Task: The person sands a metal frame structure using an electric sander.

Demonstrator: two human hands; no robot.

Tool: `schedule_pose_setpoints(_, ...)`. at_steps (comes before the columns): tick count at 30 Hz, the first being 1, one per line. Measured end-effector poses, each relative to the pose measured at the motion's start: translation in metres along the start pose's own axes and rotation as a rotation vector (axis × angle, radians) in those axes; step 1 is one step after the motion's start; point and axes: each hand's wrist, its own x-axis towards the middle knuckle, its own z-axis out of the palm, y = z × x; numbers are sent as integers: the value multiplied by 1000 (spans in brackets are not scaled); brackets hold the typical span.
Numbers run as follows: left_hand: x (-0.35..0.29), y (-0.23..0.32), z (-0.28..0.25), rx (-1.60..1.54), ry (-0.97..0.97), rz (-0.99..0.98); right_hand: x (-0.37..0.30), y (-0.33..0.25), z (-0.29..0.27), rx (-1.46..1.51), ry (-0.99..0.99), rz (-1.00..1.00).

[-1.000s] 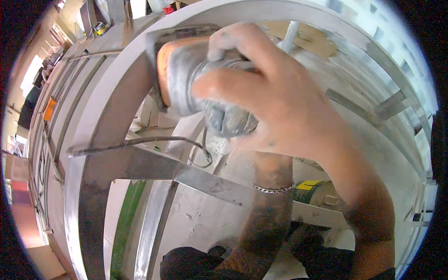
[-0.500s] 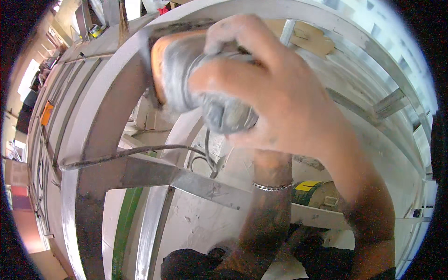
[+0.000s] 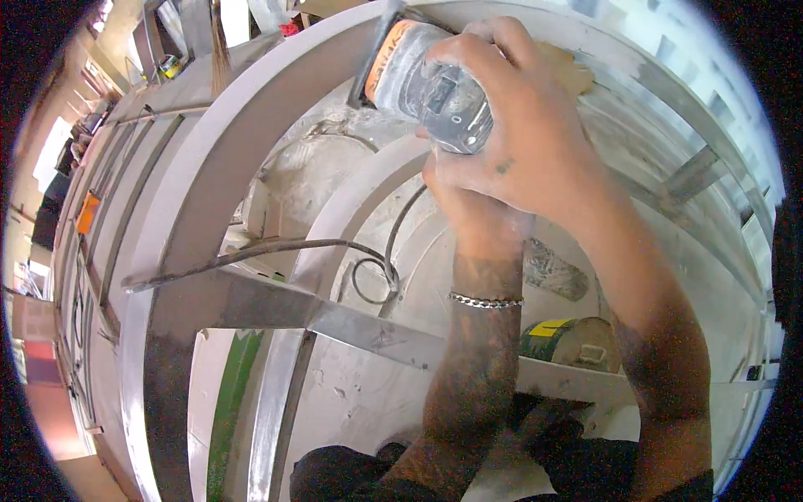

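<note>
A dusty electric sander [image 3: 443,94], grey with an orange band at its pad end, presses against the inner face of a curved grey metal frame [image 3: 238,138]. Over the sander's body wraps my right hand [image 3: 539,138], thumb and fingers closed round it. My left hand [image 3: 473,209], above a silver chain bracelet [image 3: 485,301], reaches up beneath the sander and grips its underside; most of its fingers are hidden behind my right hand. A dark power cord [image 3: 395,230] hangs below, makes a loop, and runs left across the frame.
A metal crossbar [image 3: 381,335] spans the frame below my hands. Behind my right forearm lies a round can with a yellow-and-green label [image 3: 577,341]. Metal rails [image 3: 125,201] lie at the left near an orange object [image 3: 87,212]. Flat cardboard [image 3: 569,71] sits beyond my right hand.
Both hands and the sander have moved up and to the right along the frame's curve. The sander has tilted, showing more of its rear end. The cord has shifted with it.
</note>
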Motion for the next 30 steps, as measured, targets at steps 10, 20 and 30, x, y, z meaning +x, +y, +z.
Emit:
schedule_pose_setpoints(10,-9,10,-3,-249,78,-11,-2,-15,11,46,-110,-178)
schedule_pose_setpoints(20,-1,10,2,-264,33,-62,-2,-8,4,15,-64,-19)
schedule_pose_setpoints(30,2,11,1,-313,28,-73,5,-5,3,190,-1,-147)
